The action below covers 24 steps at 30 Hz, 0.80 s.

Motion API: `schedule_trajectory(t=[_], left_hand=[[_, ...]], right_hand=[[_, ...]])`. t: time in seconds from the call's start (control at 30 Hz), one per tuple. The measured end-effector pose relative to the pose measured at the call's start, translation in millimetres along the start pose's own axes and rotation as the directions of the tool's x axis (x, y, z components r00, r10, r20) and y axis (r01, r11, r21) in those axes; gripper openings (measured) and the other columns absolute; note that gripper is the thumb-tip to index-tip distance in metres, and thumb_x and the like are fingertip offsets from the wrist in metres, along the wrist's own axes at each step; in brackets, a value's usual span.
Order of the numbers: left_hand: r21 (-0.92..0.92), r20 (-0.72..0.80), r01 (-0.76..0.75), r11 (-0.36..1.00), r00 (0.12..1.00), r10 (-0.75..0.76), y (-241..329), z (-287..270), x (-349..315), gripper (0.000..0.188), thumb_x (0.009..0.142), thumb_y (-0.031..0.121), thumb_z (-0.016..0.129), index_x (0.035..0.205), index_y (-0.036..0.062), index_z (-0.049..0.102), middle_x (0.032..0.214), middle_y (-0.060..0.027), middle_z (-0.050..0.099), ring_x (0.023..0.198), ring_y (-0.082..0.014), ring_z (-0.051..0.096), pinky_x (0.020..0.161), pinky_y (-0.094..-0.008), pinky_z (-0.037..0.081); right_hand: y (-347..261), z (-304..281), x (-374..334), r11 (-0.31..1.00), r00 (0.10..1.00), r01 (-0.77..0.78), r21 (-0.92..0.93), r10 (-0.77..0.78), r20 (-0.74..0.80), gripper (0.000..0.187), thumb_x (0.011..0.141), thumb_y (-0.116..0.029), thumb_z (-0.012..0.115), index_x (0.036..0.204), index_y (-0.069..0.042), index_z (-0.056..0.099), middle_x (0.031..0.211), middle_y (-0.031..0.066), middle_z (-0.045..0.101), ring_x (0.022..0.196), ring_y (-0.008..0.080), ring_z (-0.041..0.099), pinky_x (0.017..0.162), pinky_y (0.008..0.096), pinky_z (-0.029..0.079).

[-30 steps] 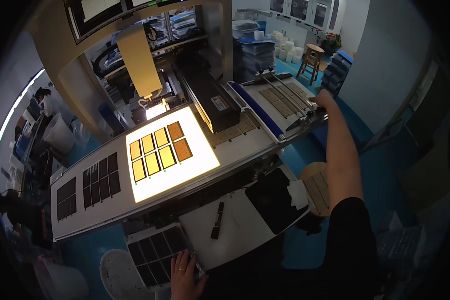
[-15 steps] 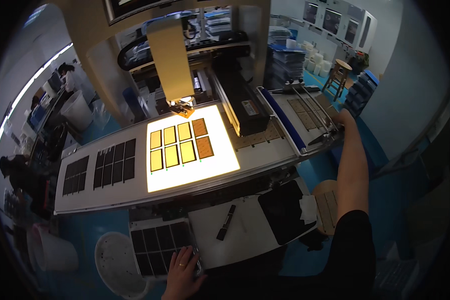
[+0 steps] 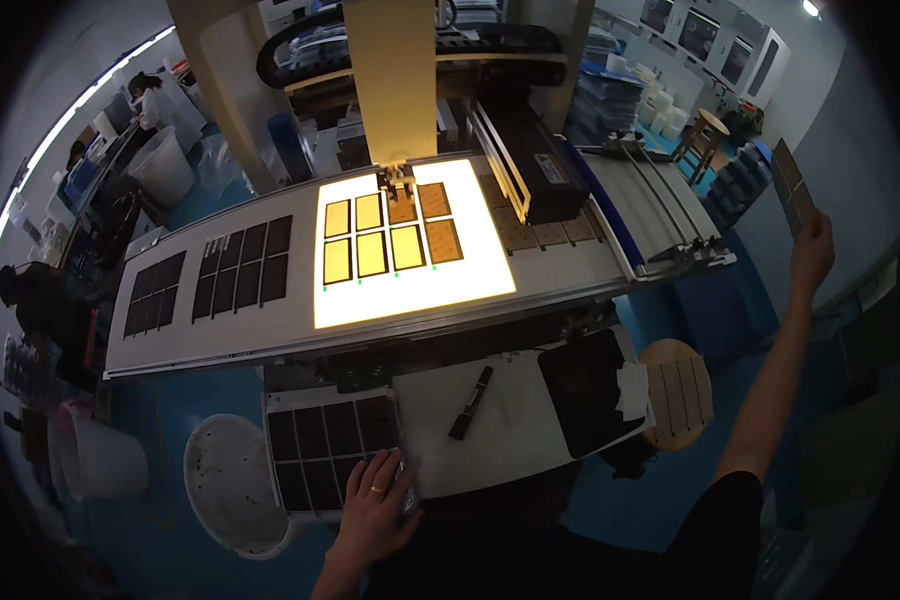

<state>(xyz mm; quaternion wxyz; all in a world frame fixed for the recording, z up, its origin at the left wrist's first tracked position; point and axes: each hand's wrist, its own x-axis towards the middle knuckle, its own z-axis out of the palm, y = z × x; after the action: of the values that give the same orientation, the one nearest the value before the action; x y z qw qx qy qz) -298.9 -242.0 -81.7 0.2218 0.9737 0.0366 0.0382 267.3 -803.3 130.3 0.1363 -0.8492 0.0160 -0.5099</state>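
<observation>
Raised at the far right, my right hand (image 3: 812,250) grips the lower end of a thin brown panel sheet (image 3: 792,185), which stands nearly upright in the air, beyond the machine's end. My left hand (image 3: 375,505) lies with fingers stretched out over the right edge of a tray of dark rectangular panels (image 3: 320,445), low in front of me. A ring is on one of its fingers.
A long machine bed (image 3: 200,345) crosses ahead, with a brightly lit panel area (image 3: 410,290) under a tall machine head (image 3: 392,90). Close by are a black marker (image 3: 470,403), a black pad (image 3: 590,390), a round stool (image 3: 678,400) and a white bucket (image 3: 232,490).
My right hand has lifted the brown sheet off the machine's right end, moving outward. The machine head has shifted onto the lit panels, and one yellow rectangle now looks brown. My left hand stays at the tray.
</observation>
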Motion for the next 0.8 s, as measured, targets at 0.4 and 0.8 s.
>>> schedule_trajectory(t=[0.4,0.8], left_hand=[[0.027,0.069,-0.079,0.997,0.995,0.077,-3.7,2.0,3.3,0.084,0.069,0.029,0.095,0.144,0.0058,0.063,0.166,-0.0212,0.045,0.153,-0.0453,0.041,0.123,-0.0586,0.033],[0.018,0.12,-0.095,0.995,0.988,0.092,-4.6,-5.8,2.1,0.076,0.073,0.026,0.091,0.142,0.0048,0.065,0.167,-0.0238,0.044,0.156,-0.0465,0.038,0.125,-0.0597,0.031]], right_hand=[[120.6,-117.3,-194.1,0.789,0.703,-0.613,0.048,0.517,0.488,0.044,0.108,-0.034,0.071,0.142,-0.005,0.07,0.132,0.0149,0.075,0.12,0.0242,0.07,0.097,0.04,0.056],[169.6,-79.1,-384.4,0.398,0.334,-0.917,-0.039,0.814,0.475,0.033,0.106,-0.026,0.073,0.13,-0.004,0.071,0.099,0.0045,0.072,0.077,0.0144,0.064,0.065,0.0329,0.055]])
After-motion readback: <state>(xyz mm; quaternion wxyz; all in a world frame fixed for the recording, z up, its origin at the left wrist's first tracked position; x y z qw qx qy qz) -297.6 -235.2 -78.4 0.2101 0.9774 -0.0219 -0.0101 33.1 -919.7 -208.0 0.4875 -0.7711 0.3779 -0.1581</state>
